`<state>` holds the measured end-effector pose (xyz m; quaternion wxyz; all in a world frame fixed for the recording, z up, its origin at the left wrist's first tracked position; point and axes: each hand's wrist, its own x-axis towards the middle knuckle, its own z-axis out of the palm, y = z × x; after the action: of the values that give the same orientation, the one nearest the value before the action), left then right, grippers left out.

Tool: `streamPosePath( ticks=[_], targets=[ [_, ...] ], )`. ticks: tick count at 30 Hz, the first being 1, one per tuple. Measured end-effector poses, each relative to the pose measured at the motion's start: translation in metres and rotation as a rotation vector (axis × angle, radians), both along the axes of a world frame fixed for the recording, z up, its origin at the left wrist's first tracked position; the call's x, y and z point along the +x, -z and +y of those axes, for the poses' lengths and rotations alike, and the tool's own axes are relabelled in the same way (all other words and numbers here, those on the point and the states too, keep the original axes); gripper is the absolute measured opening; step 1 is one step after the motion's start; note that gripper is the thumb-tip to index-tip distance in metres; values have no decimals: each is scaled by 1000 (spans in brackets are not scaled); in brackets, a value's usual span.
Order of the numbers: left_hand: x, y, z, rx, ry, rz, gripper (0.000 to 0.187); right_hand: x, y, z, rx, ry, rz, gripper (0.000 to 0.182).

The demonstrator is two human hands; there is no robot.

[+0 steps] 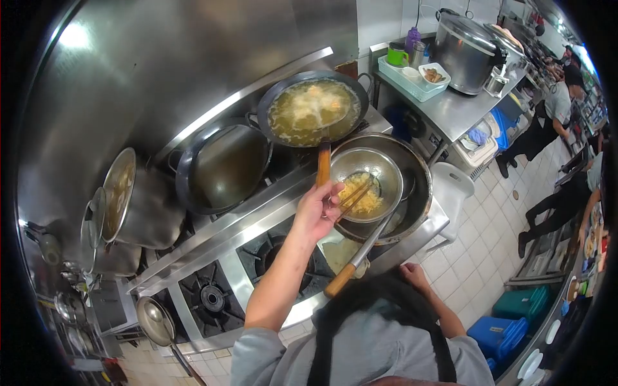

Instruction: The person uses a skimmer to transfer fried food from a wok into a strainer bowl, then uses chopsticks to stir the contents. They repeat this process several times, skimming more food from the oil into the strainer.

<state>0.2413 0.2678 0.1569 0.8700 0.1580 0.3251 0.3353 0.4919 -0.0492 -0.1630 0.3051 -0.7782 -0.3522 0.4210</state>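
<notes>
My left hand (318, 209) is closed round the lower end of a wooden handle (324, 164). This handle belongs to a utensil whose head is hidden in the bubbling oil of a wok (261, 117), where pale battered food (315, 103) fries. Beside my fingers, wooden chopsticks (357, 196) lean into a metal bowl (386, 168) with yellow fried crumbs (364, 202). The bowl sits in a larger dark pan (421, 164). A second utensil with a wooden grip (341, 280) lies over the pan's near rim. Low by my apron, my right hand (416, 276) has curled fingers, their inside hidden.
Left of the frying wok stands another wok (232, 170) of dark liquid, then a tall stockpot (151, 212). Bare burners (212, 297) line the front, with a ladle (156, 321) at left. A steel table (450, 116) and white stool (450, 186) stand right; two people work beyond.
</notes>
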Motion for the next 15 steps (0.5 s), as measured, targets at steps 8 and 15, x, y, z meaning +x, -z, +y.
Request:
streamPosePath(
  ticks=[8, 15],
  targets=[
    [1, -3, -1, -5, -7, 3, 14, 0, -11, 3, -19, -31, -19, 37],
    [1, -4, -1, -8, 0, 2, 14, -5, -24, 5, -63, -20, -13, 38]
  ],
)
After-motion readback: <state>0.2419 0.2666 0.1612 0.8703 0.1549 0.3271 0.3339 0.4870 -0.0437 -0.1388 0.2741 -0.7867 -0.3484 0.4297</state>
